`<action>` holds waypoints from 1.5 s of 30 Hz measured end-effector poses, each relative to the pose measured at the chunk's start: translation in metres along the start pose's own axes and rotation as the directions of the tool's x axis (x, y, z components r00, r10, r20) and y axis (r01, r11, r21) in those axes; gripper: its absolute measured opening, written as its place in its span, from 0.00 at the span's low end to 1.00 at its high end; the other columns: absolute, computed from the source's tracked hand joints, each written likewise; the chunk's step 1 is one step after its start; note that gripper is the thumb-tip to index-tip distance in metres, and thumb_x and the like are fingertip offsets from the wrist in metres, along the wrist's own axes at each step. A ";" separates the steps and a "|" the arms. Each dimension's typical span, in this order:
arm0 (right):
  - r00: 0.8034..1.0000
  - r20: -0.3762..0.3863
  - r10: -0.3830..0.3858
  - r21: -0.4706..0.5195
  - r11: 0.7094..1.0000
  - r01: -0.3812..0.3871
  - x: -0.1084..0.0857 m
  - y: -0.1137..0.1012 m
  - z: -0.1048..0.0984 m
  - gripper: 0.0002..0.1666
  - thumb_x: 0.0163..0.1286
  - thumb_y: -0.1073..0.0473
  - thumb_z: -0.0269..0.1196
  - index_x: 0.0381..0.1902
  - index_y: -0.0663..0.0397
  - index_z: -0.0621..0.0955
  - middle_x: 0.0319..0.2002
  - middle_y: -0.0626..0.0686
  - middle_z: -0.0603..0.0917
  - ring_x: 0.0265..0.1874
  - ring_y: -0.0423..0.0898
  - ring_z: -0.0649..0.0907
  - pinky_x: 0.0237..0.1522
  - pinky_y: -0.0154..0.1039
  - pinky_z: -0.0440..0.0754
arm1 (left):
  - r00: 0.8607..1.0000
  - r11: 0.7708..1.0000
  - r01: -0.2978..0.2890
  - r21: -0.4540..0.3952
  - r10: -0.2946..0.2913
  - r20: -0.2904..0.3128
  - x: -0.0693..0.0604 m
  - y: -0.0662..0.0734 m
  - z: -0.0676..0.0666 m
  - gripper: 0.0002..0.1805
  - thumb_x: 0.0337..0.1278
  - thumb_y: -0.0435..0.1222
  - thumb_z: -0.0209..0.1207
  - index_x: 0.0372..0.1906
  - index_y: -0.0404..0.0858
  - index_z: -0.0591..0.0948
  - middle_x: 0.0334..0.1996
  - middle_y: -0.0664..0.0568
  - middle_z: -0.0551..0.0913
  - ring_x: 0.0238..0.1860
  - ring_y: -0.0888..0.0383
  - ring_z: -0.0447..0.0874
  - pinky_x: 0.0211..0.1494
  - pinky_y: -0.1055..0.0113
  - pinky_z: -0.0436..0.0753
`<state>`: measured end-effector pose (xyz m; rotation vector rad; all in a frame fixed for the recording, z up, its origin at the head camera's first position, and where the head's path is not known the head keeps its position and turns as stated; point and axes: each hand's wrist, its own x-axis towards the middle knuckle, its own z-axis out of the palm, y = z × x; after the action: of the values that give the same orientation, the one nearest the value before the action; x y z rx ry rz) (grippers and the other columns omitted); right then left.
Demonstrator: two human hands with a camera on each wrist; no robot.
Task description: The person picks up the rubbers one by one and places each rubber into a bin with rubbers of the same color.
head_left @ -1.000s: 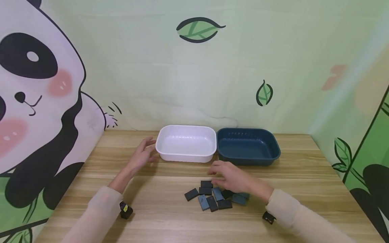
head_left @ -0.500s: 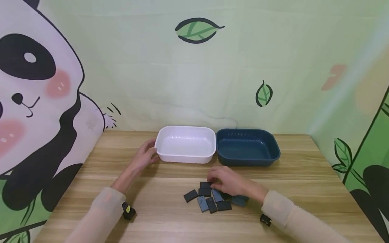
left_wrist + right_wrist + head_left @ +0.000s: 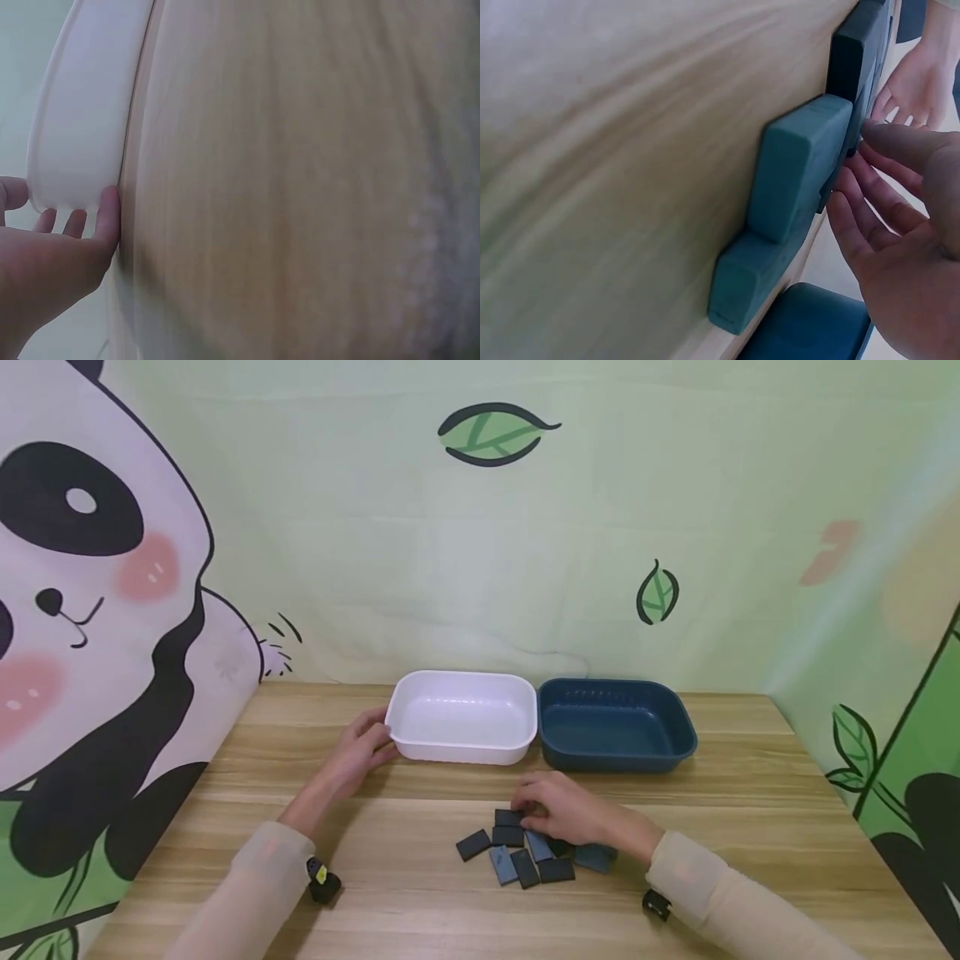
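My left hand touches the left end of a white plastic bin. In the left wrist view, the fingers of the left hand spread along the outer wall of the white bin, one at its rim and one low by the table. My right hand is over a loose group of small rectangular tiles, some black and some blue. Its thumb and fingers are curled at a black tile, partly hidden; in the right wrist view the right hand pinches there, beside two teal-blue tiles.
A dark blue bin stands against the white bin's right side, both near the back edge of the wooden table. Behind them hangs a printed cloth backdrop. Small black devices sit at the wrists.
The left hand has come from beside the white bin into contact with its end. The right hand has lowered slightly and its fingers have closed in on the tiles. Both bins stay in place.
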<state>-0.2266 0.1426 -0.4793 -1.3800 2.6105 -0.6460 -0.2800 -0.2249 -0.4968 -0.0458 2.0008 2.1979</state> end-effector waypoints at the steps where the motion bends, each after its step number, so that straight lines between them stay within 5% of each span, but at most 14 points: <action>1: 1.000 -0.001 -0.002 -0.004 1.000 0.002 0.000 0.000 0.000 0.10 0.69 0.65 0.72 0.48 0.55 0.89 0.46 0.50 0.87 0.45 0.43 0.85 0.51 0.40 0.87 | 1.000 1.000 0.000 -0.007 0.000 -0.001 0.000 0.000 0.001 0.33 0.76 0.29 0.47 0.82 0.32 0.59 0.76 0.36 0.64 0.73 0.43 0.70 0.71 0.57 0.80; 8: 0.999 -0.036 -0.012 -0.011 1.000 0.012 0.008 0.003 -0.002 0.12 0.68 0.68 0.71 0.49 0.55 0.91 0.43 0.50 0.85 0.44 0.45 0.83 0.49 0.41 0.86 | 1.000 1.000 -0.012 -0.005 0.012 -0.001 0.000 -0.001 0.002 0.33 0.77 0.30 0.46 0.82 0.32 0.59 0.76 0.34 0.65 0.71 0.45 0.72 0.72 0.57 0.79; 17: 0.996 -0.051 0.075 0.020 0.997 -0.074 0.015 0.001 0.002 0.10 0.69 0.69 0.70 0.46 0.57 0.88 0.41 0.49 0.86 0.42 0.44 0.85 0.48 0.42 0.88 | 1.000 1.000 -0.011 -0.011 0.011 -0.021 -0.001 -0.003 0.001 0.32 0.76 0.29 0.47 0.81 0.31 0.61 0.75 0.35 0.66 0.69 0.46 0.74 0.71 0.58 0.80; 28: 0.993 -0.040 0.113 -0.059 0.992 -0.115 0.021 -0.011 0.006 0.14 0.68 0.52 0.76 0.47 0.53 0.89 0.42 0.48 0.85 0.41 0.44 0.82 0.46 0.42 0.85 | 1.000 1.000 -0.010 -0.011 0.009 -0.020 -0.002 -0.001 0.001 0.32 0.75 0.29 0.47 0.81 0.31 0.60 0.76 0.35 0.65 0.69 0.46 0.74 0.70 0.59 0.81; 45: 0.990 -0.030 0.139 -0.043 0.989 -0.140 0.027 -0.016 0.006 0.16 0.65 0.55 0.78 0.46 0.56 0.88 0.42 0.50 0.85 0.41 0.45 0.80 0.47 0.42 0.84 | 1.000 1.000 -0.002 -0.010 0.002 -0.016 -0.002 0.000 0.001 0.31 0.77 0.30 0.47 0.81 0.32 0.61 0.76 0.36 0.65 0.72 0.43 0.71 0.72 0.55 0.79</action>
<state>-0.2282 0.1106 -0.4753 -1.1941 2.7282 -0.5936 -0.2781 -0.2237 -0.4968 -0.0633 1.9997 2.2157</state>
